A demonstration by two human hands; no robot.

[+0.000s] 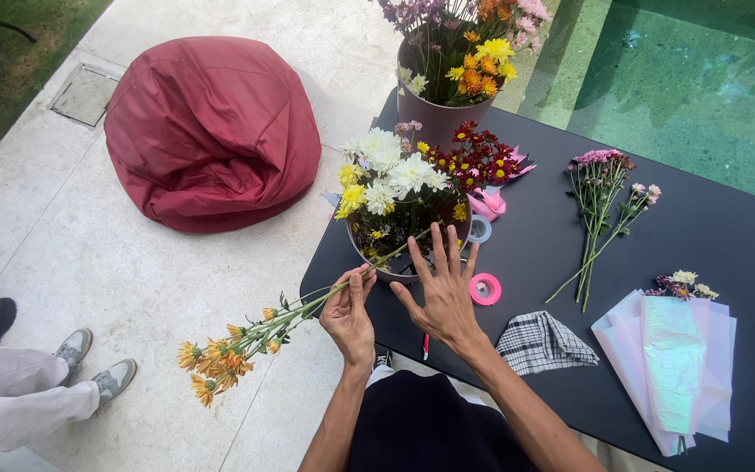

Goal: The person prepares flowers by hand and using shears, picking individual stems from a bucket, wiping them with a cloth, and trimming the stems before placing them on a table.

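My left hand (349,313) pinches the green stems of a bunch of orange flowers (220,360), whose heads hang off the table's left edge over the paving. Spread open just to its right, my right hand (444,293) has its fingers splayed by the rim of a mauve pot (379,265) filled with white, yellow and dark red flowers (395,179). The stem ends run up toward that pot. A pink tape roll (485,289) lies beside my right hand on the black table (727,236).
A second tall pot of mixed flowers (447,87) stands at the table's back edge. Pink loose stems (600,214), a wrapped bouquet (675,358), a checked cloth (543,343) and pink ribbon (489,203) lie on the table. A red beanbag (211,131) sits left; another person's legs (19,393) lower left; pool behind.
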